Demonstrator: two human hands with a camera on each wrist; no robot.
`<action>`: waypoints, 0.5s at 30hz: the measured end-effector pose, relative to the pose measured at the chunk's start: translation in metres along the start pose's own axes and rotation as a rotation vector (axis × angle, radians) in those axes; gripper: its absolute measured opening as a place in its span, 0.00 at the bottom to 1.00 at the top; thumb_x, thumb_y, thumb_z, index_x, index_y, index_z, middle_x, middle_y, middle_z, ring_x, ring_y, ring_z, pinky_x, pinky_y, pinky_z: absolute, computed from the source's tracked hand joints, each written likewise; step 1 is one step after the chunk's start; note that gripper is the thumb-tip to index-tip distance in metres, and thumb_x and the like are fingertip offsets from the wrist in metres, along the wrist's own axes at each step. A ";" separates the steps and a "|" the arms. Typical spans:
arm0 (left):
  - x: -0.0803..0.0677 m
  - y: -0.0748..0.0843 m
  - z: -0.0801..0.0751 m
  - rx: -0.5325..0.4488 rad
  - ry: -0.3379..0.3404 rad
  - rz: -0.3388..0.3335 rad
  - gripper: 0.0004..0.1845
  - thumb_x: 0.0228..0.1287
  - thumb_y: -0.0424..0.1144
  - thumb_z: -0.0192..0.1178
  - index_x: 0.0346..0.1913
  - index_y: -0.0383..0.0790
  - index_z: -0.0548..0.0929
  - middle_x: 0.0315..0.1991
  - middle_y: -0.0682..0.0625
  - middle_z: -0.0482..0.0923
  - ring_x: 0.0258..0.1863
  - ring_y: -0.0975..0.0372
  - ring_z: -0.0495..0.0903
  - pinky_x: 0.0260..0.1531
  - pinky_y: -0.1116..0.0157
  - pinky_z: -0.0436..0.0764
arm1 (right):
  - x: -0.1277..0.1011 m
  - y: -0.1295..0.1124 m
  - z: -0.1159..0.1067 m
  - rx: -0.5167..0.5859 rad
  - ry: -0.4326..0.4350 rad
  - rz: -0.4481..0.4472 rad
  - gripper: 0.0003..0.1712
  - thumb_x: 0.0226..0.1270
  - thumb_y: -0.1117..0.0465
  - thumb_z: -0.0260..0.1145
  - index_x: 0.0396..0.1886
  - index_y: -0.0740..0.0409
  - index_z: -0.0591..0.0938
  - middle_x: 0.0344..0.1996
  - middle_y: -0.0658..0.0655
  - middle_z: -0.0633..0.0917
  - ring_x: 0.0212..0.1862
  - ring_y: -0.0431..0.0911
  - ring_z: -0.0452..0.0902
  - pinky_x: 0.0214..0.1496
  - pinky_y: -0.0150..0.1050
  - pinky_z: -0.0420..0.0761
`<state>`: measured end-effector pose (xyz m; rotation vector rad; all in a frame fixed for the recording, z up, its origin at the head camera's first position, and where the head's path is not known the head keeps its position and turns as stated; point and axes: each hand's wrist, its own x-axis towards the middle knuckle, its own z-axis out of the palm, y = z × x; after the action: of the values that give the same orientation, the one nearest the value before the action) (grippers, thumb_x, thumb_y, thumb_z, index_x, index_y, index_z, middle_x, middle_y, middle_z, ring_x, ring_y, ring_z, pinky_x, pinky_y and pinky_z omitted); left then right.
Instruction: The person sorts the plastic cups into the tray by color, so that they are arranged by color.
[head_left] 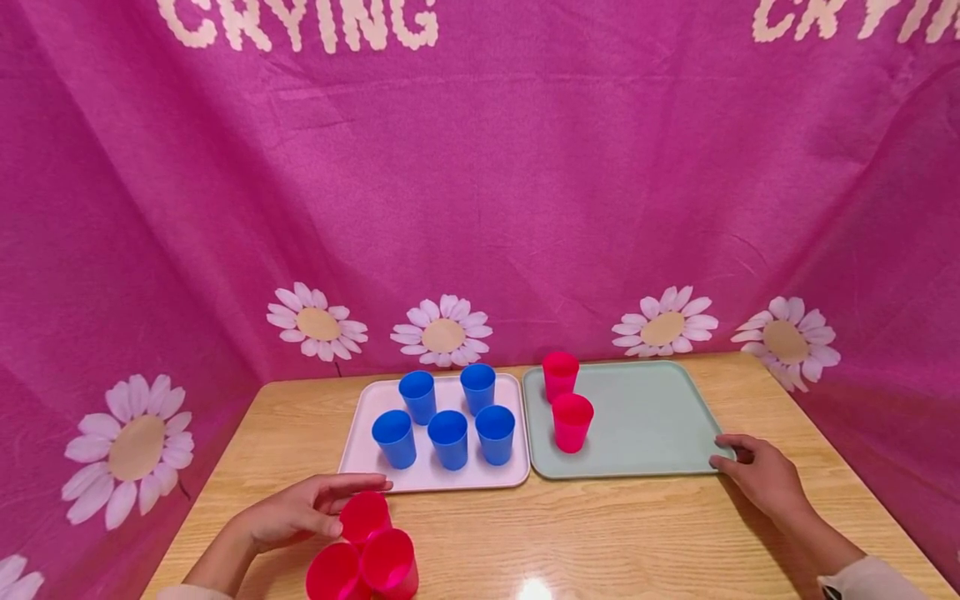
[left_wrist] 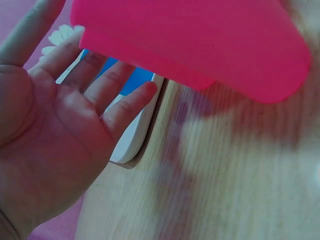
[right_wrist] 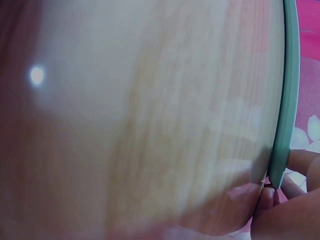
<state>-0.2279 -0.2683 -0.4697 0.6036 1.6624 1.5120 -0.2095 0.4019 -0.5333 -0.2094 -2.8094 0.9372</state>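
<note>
My left hand (head_left: 296, 512) is at the front left, its thumb and loosely extended fingers beside the farthest of three red cups (head_left: 365, 518). These cups stand close together. In the left wrist view, the palm and spread fingers (left_wrist: 75, 75) show beside a red cup (left_wrist: 190, 40), with a fingertip right at its rim. At the right, my right hand (head_left: 765, 475) grips the near right corner of a green tray (head_left: 637, 417). The right wrist view has its fingers around the tray's rim (right_wrist: 285, 100). Two more red cups (head_left: 572, 425) stand upright on this tray's left part.
Left of the green tray, almost against it, lies a pale pink tray (head_left: 465, 481) holding several upright blue cups (head_left: 447, 442). Both trays lie on a wooden table (head_left: 600, 533). A magenta cloth (head_left: 487, 208) with daisies hangs behind the table and along its sides.
</note>
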 end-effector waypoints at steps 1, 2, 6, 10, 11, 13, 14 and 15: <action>0.002 -0.001 -0.002 0.002 -0.014 -0.003 0.36 0.71 0.30 0.60 0.79 0.39 0.62 0.76 0.35 0.63 0.68 0.57 0.75 0.62 0.58 0.78 | 0.000 0.000 0.000 -0.002 0.001 0.000 0.23 0.66 0.60 0.74 0.54 0.71 0.83 0.48 0.74 0.85 0.44 0.56 0.79 0.43 0.45 0.75; 0.003 -0.001 -0.004 0.001 -0.028 -0.006 0.36 0.70 0.29 0.60 0.79 0.38 0.62 0.76 0.34 0.64 0.67 0.57 0.75 0.62 0.59 0.79 | 0.000 0.000 0.000 -0.001 0.001 0.001 0.23 0.66 0.59 0.74 0.54 0.71 0.83 0.48 0.74 0.85 0.44 0.56 0.79 0.43 0.45 0.75; 0.009 0.000 -0.008 0.006 -0.079 -0.017 0.36 0.68 0.27 0.62 0.78 0.35 0.64 0.73 0.32 0.67 0.66 0.56 0.75 0.61 0.59 0.80 | -0.001 0.001 0.001 0.006 0.003 -0.002 0.23 0.65 0.60 0.74 0.54 0.71 0.83 0.48 0.73 0.85 0.43 0.54 0.79 0.43 0.45 0.74; 0.012 -0.001 -0.008 0.010 -0.108 -0.018 0.35 0.68 0.26 0.63 0.76 0.34 0.66 0.72 0.31 0.68 0.65 0.56 0.76 0.61 0.58 0.80 | -0.001 0.001 0.001 0.008 0.006 0.000 0.23 0.65 0.60 0.73 0.54 0.71 0.83 0.47 0.73 0.85 0.43 0.54 0.79 0.42 0.45 0.74; 0.012 -0.002 -0.008 0.012 -0.110 -0.017 0.34 0.68 0.26 0.63 0.76 0.34 0.67 0.72 0.31 0.68 0.65 0.56 0.76 0.61 0.58 0.80 | -0.001 0.001 0.001 0.007 0.007 0.001 0.23 0.65 0.60 0.73 0.54 0.71 0.83 0.47 0.73 0.85 0.43 0.54 0.79 0.42 0.45 0.74; 0.013 -0.003 -0.008 0.016 -0.109 -0.015 0.34 0.68 0.26 0.63 0.75 0.33 0.67 0.71 0.30 0.69 0.65 0.56 0.77 0.60 0.59 0.80 | -0.001 0.001 0.001 0.005 0.008 0.002 0.23 0.65 0.60 0.73 0.54 0.71 0.83 0.47 0.73 0.85 0.43 0.55 0.79 0.42 0.45 0.74; 0.013 -0.003 -0.008 0.016 -0.107 -0.014 0.33 0.68 0.26 0.63 0.75 0.33 0.68 0.71 0.30 0.69 0.65 0.56 0.77 0.60 0.59 0.80 | -0.001 0.000 0.001 0.002 0.009 0.001 0.23 0.65 0.60 0.73 0.54 0.71 0.83 0.47 0.73 0.85 0.43 0.55 0.79 0.42 0.45 0.74; 0.013 -0.004 -0.008 0.016 -0.103 -0.014 0.33 0.68 0.27 0.63 0.75 0.32 0.68 0.70 0.30 0.70 0.64 0.56 0.77 0.60 0.59 0.80 | -0.001 0.000 0.000 0.002 0.009 0.000 0.23 0.65 0.60 0.73 0.54 0.71 0.83 0.47 0.73 0.85 0.43 0.56 0.79 0.43 0.45 0.74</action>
<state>-0.2414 -0.2639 -0.4768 0.6657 1.5985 1.4349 -0.2090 0.4018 -0.5337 -0.2127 -2.8005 0.9369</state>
